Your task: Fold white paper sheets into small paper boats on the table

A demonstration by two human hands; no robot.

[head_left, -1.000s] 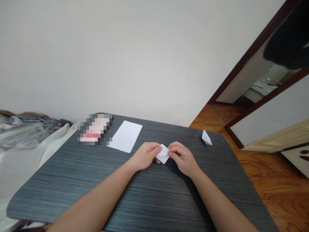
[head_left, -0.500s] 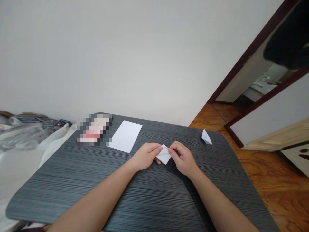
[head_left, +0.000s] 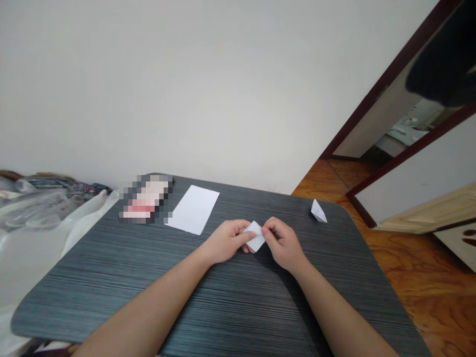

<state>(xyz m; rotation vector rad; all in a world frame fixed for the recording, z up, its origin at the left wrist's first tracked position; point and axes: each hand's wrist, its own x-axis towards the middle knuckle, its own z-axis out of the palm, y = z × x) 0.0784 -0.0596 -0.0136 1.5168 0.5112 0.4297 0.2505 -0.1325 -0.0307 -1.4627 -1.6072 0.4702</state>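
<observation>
A small folded white paper (head_left: pixel 256 237) is held just above the dark striped table (head_left: pixel 208 302), near its middle. My left hand (head_left: pixel 226 241) pinches the paper's left side with thumb and fingers closed. My right hand (head_left: pixel 283 243) pinches its right side, fingers curled. The two hands are close together with the paper between them, part of it hidden by the fingers.
A flat white sheet (head_left: pixel 193 209) lies on the table behind my left hand. A blurred-out object (head_left: pixel 146 199) sits left of it. A small folded paper boat (head_left: pixel 319 211) stands at the far right corner. Clothes and plastic (head_left: pixel 40 203) lie left; wooden floor (head_left: pixel 427 277) lies right.
My hands have drawn closer together and more of the folded paper is covered by my fingers. The paper has turned slightly. Nothing else on the table has moved.
</observation>
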